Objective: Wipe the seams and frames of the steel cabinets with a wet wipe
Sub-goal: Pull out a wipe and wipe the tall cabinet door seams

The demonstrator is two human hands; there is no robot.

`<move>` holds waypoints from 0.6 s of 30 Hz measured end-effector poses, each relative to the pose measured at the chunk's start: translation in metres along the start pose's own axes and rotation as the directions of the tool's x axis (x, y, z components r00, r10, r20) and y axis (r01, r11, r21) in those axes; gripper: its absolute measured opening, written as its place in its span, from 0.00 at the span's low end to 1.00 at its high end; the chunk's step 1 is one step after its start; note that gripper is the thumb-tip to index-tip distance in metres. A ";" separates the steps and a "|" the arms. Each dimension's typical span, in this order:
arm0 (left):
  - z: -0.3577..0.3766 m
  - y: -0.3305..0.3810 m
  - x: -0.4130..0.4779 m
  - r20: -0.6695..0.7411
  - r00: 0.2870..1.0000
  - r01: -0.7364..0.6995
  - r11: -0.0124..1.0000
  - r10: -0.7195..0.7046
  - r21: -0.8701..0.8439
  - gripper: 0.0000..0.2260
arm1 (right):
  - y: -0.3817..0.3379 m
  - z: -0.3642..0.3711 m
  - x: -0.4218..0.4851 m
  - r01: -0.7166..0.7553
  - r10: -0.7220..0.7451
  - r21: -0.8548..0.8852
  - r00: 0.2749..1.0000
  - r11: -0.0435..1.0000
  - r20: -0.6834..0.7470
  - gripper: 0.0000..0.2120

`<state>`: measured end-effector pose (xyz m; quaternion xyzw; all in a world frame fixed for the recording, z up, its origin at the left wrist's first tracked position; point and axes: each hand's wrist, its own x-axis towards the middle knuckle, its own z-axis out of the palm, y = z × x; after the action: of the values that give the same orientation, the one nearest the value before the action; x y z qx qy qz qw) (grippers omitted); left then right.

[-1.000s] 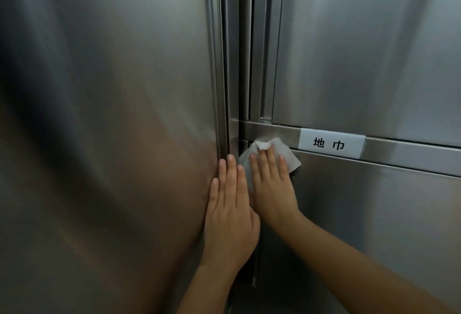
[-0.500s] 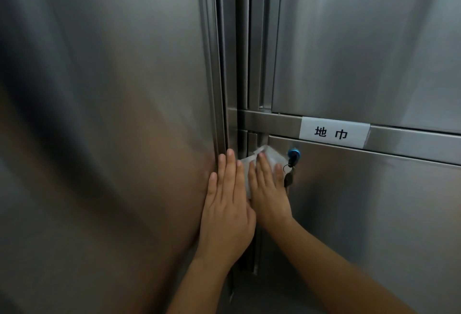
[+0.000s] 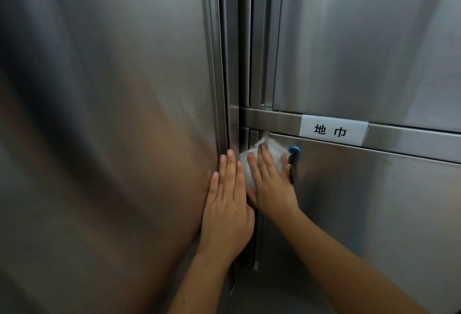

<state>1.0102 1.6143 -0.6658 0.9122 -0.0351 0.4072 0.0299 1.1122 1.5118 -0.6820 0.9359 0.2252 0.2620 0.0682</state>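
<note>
Pressing a crumpled white wet wipe (image 3: 274,151) onto the steel cabinet seam (image 3: 245,136) with straight, spread fingers (image 3: 265,164), the right hand (image 3: 273,189) cleans; the left hand (image 3: 225,211), at nine o'clock, braces flat.

Dim, soft indoor light. Broad smeared reflections and dark bands across the left steel door (image 3: 104,114); no hard glare. White label (image 3: 333,130) reads sharp. Wipe (image 3: 270,152) slightly motion-blurred. Wide-angle bending toward edges.

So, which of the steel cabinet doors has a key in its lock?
The lower right steel door, below the white label: a blue-capped key sits near its upper left corner. The others show none.
</note>
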 end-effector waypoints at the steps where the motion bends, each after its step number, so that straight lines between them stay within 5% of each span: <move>1: 0.000 -0.001 -0.003 0.004 1.000 -0.002 1.000 0.002 0.003 0.29 | -0.001 0.005 -0.007 0.011 -0.011 -0.001 0.999 1.000 0.041 0.34; 4: 0.001 -0.002 -0.009 0.013 1.000 -0.011 1.000 0.011 0.015 0.29 | -0.002 0.015 -0.018 0.043 -0.044 0.038 0.998 0.998 0.046 0.33; 8: 0.002 -0.002 -0.014 0.024 1.000 0.002 1.000 -0.002 0.017 0.30 | -0.003 -0.003 0.005 -0.017 0.024 0.061 0.992 0.998 -0.120 0.33; 14: 0.006 -0.001 -0.019 0.031 0.999 0.014 1.000 -0.015 0.027 0.30 | 0.001 -0.009 0.017 -0.024 0.009 -0.061 0.972 0.998 -0.235 0.33; 18: 0.005 -0.001 -0.024 0.045 0.999 0.011 0.999 -0.012 0.038 0.29 | -0.009 0.016 -0.018 0.057 -0.056 -0.133 0.998 0.989 0.010 0.33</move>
<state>0.9979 1.6157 -0.6874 0.9218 -0.0229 0.3868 0.0142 1.1034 1.5119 -0.7057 0.9233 0.2335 0.2715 0.1386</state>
